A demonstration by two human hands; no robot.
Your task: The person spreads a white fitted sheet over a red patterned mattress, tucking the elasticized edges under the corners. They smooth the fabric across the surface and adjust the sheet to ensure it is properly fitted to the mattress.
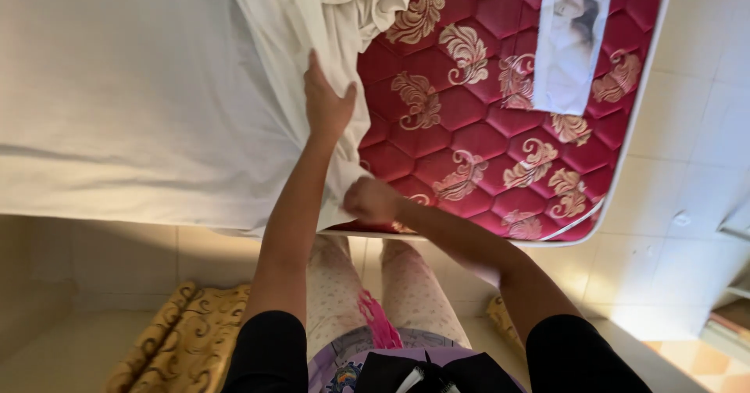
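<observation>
— Two hands are busy here. What is closest to us?

— Closest are the person's legs in spotted trousers, standing on the pale floor (687, 229). A yellow patterned cloth (183, 334) lies on the floor to the left.

— And a bit further?

— The right hand (373, 200) is at the near edge of the mattress (500, 119). Its fingers are curled tight into a fist, and it seems to pinch the edge of the white sheet (141, 104) there. I cannot see the fingertips, so I cannot be sure.

— Where is the left hand?

— The left hand (326, 104) is further up. It lies flat on the sheet with the fingers close together and the thumb out, pressing the cloth's edge down.

— Where does the sheet lie?

— It covers the left part of the bed. Its loose edge runs from the fist up past the flat hand to a crumpled bunch at the far top. So the edge goes away from the person, near to far. The red mattress with cream swirls is bare to the right of both hands. The right hand is nearer to the bare side.

— What is farthest?

— A white label patch (573, 41) on the mattress, near the far right corner.
</observation>
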